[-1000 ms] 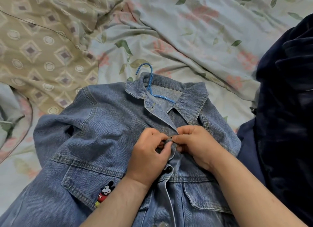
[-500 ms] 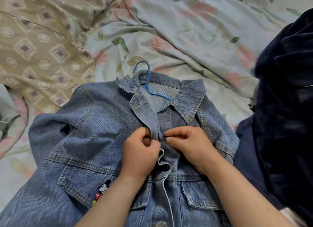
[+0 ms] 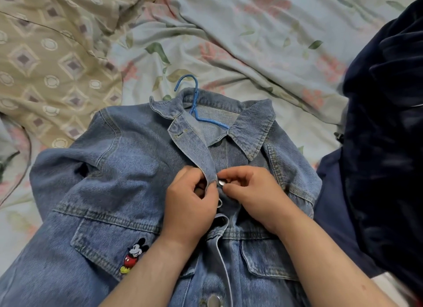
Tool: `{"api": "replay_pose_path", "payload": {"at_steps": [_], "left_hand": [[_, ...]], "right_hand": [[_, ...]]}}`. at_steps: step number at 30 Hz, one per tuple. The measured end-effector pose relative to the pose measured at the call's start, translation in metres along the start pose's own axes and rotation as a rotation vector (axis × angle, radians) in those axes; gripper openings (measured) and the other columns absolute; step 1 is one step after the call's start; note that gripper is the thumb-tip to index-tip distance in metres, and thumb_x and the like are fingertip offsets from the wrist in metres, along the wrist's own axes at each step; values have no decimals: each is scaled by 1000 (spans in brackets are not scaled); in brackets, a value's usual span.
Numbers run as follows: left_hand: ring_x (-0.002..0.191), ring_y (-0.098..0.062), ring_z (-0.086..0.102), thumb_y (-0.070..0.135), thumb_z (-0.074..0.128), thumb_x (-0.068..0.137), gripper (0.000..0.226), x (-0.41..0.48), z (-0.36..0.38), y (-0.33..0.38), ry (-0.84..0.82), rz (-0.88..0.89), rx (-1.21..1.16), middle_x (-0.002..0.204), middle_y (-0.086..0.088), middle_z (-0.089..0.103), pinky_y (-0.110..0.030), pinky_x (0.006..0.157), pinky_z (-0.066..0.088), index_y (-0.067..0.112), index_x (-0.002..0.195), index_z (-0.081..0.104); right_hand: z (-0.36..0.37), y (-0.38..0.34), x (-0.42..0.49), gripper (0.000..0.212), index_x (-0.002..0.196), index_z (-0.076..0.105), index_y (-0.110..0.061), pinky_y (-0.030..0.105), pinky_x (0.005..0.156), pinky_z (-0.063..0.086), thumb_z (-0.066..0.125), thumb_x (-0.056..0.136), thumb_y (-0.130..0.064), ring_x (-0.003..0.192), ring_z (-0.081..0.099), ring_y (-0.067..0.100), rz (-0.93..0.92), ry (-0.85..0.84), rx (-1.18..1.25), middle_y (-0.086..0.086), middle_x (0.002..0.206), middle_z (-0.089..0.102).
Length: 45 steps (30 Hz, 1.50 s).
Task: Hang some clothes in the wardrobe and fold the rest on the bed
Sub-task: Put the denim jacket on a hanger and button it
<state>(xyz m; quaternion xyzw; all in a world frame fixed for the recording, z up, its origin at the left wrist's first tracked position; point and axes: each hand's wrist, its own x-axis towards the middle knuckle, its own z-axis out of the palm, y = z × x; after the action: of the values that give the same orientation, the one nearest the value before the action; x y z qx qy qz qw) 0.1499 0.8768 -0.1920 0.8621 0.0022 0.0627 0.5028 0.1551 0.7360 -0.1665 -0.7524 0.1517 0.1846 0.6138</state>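
- Denim jacket lies front-up on the bed, filling the view from centre toward 6 o'clock, a blue hanger inside its collar with the hook pointing to 12 o'clock.
- Left hand pinches the placket edge at chest height.
- Right hand pinches a metal button just beside that edge.
- Dark navy clothes are heaped at 3 o'clock.
- Beige patterned cloth lies at 10 o'clock.

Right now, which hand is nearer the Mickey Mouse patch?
Left. The left hand grips the placket just above the Mickey Mouse patch; the right hand pinches the button farther right.
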Motion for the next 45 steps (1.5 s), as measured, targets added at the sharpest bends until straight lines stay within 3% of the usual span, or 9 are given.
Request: {"api": "replay_pose_path", "payload": {"at_steps": [4,13,18,23,27,32,38,42,45], "left_hand": [[68,-15,53,9,66,75,11,3,-1,-4,-32,24,11,69,-1,56,-20,62,41,5,66,61],[63,-17,55,6,57,80,21,0,-6,-4,-91,79,-88,62,-1,56,-32,59,44,2,60,62],[61,-5,53,2,59,77,21,11,-7,-12,-148,132,-41,59,9,52,-16,61,40,14,61,64],[64,-4,57,7,66,75,13,19,-6,-12,-178,129,-59,66,6,62,-17,63,44,20,75,68],[68,-7,62,8,69,79,13,22,-6,-11,-220,210,-39,68,8,64,-23,65,49,19,73,74],[66,-4,58,8,71,78,12,20,-3,-8,-175,232,0,69,9,61,-18,64,46,18,73,71],[66,-1,57,10,70,77,10,16,-1,-4,-164,167,-11,67,11,60,-12,65,42,17,72,73],[62,-10,60,16,66,77,10,14,-3,1,-198,76,-81,68,9,60,-18,59,46,20,70,71],[68,-8,60,16,64,80,11,16,-2,-1,-182,113,-18,69,7,62,-23,64,47,20,73,71]], "right_hand": [[-5,-1,-1,30,86,70,-19,16,71,52,64,87,10,69,60,6,2,-36,143,-3,74,67],[-1,1,-3,23,73,71,-13,19,65,56,75,78,9,63,65,10,46,89,316,2,66,71],[0,1,0,21,74,70,-14,19,62,54,79,76,5,60,61,10,74,105,285,1,64,67],[0,3,2,18,79,68,-11,15,55,48,74,81,6,53,57,5,69,127,293,-3,58,64],[-1,5,4,14,81,68,-11,16,48,43,74,83,1,48,51,6,101,142,300,-3,56,62],[1,3,8,14,75,69,-12,15,45,41,74,84,-1,46,50,5,151,172,365,-3,55,62],[1,2,3,12,79,67,-9,14,45,41,72,85,1,45,52,3,114,151,402,-4,55,63],[1,3,0,14,81,65,-9,13,46,41,71,85,3,46,52,3,75,140,406,-1,59,61],[1,5,0,16,82,67,-10,14,49,45,70,84,6,51,58,4,66,143,390,0,63,66]]}}
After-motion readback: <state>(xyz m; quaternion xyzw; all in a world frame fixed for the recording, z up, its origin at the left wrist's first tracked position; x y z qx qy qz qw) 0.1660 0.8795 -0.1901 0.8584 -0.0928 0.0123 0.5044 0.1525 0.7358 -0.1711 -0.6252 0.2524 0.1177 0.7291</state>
